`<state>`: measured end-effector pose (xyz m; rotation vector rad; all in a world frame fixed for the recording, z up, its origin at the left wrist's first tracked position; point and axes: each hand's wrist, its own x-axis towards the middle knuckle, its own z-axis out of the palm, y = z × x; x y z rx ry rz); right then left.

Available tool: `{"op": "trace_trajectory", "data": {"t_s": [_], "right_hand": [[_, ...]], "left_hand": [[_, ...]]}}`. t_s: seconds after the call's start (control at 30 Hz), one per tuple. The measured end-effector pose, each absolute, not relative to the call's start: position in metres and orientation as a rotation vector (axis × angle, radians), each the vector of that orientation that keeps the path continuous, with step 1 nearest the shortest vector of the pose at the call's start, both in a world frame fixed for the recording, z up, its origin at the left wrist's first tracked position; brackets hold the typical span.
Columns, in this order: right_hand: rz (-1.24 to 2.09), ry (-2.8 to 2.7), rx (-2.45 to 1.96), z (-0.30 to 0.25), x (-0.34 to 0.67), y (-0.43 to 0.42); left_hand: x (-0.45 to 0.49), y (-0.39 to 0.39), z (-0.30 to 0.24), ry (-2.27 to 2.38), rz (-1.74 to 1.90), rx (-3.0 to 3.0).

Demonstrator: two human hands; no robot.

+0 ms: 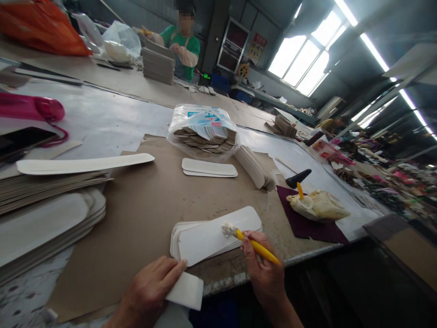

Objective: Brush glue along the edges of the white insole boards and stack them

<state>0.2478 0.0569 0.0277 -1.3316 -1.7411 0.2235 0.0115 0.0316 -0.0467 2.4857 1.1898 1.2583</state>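
My right hand (262, 266) is closed on a yellow-handled brush (254, 244). Its white bristles rest on the top sheet of a small stack of white rounded card strips (213, 237) near the table's front edge. My left hand (150, 287) lies flat with fingers stretched out, pressing the near end of that top strip, which hangs over the edge. To the right, a glue-caked pot (317, 206) with another yellow stick in it sits on a dark maroon cloth (309, 225).
Brown paper (143, 214) covers the table. Stacks of white and brown strips (48, 214) lie at the left, two white strips (209, 167) and a plastic bag of card pieces (203, 132) in the middle. A person in green (182, 45) works at the far end.
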Motion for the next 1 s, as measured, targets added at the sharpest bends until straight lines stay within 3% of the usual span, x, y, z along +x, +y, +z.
{"op": "trace_trajectory", "data": {"t_s": [0.2,0.4,0.63,0.8,1.0], "right_hand": [[-0.169,-1.789,-1.387,0.033,0.3,0.076],[-0.184,-1.796,-1.34,0.053,0.299,0.065],[0.49,-1.783,-1.275,0.067,0.247,0.047],[0.948,-1.729,-1.205,0.059,0.209,0.045],[1.603,-1.283,-1.092,0.055,0.189,0.04]], "left_hand": [[0.007,0.032,-0.044,1.183,1.202,2.47],[0.012,0.026,-0.02,1.315,1.21,2.011],[0.047,0.027,0.042,1.065,0.864,0.698],[0.065,0.024,0.044,0.945,0.868,0.624],[0.075,0.019,0.044,0.975,0.901,0.562]]}}
